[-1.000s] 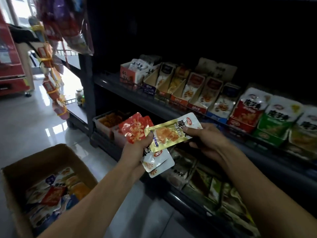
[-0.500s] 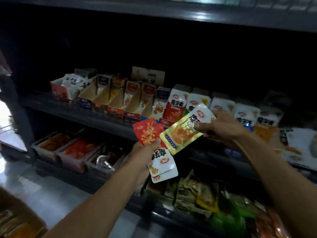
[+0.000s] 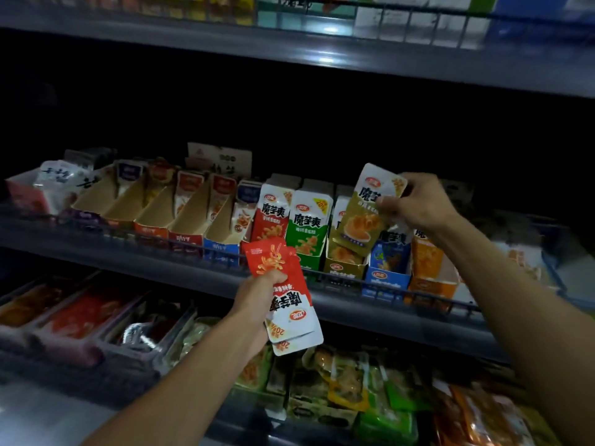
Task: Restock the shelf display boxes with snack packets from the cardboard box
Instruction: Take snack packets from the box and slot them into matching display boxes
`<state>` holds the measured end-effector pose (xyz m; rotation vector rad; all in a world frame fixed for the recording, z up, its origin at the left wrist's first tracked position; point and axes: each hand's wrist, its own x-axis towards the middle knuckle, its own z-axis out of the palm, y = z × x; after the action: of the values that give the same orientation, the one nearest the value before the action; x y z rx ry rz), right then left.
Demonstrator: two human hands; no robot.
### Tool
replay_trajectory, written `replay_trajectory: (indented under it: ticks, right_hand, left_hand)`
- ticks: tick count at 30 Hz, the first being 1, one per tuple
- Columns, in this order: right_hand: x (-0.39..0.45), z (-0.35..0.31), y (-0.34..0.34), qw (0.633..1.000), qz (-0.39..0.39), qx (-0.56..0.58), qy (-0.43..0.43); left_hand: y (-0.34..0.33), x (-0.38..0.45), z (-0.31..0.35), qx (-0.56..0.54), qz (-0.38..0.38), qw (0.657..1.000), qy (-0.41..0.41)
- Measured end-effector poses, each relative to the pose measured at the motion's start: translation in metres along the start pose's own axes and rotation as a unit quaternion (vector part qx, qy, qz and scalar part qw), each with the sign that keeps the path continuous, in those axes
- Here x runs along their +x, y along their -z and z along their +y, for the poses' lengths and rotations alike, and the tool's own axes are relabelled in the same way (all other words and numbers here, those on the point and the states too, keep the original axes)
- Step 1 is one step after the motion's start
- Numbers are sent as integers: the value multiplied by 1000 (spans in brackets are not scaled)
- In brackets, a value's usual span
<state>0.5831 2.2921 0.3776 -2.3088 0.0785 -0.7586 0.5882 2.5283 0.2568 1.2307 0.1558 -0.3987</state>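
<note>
My right hand pinches a gold snack packet by its top corner and holds it upright over the gold display box on the middle shelf; its lower end is at the box's mouth. My left hand grips a small stack of red-and-white snack packets, held upside down in front of the shelf rail. To the left of the gold box stand a green box and a red box. The cardboard box is out of view.
Several half-empty cardboard display boxes line the middle shelf at left, behind a wire rail. Blue and orange boxes stand right of the gold one. Plastic bins and loose packets fill the lower shelf. Another shelf overhangs.
My right hand has pulled the gold packet away from the left-hand stack and carried it up and right to the gold box. My view swung from the floor box to the shelf.
</note>
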Motion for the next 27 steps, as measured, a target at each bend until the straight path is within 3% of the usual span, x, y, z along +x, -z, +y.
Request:
replay_trajectory:
  ticks: [4,12,16,20,22,24,27]
  right_hand:
    - [1,7,-25,996,-57,-72,13]
    - [3,25,-43,979,-26,-203,13]
    - [-2,19,-39,981,21,-192,35]
    - [-18,0,-33,963,113,-213,122]
    - [-30,-17,-41,975,57,-174,123]
    - [-46,-32,-55,986,-99,-103,89]
    - [-62,-38,-75,953,-296,-57,32]
  left_hand:
    - [-2,3,-2,4,2,1000,1]
    - [3,12,-3,-2,0,1000,-12]
    - [3,10,-6,19,3,1000,-18]
    - [0,7,-2,-5,5,1000,-24]
    - [-2,3,3,-47,-6,999,-27]
    - [-2,-3,8,-91,-26,995,-35]
    - [3,-12,15,-135,-50,989,-40]
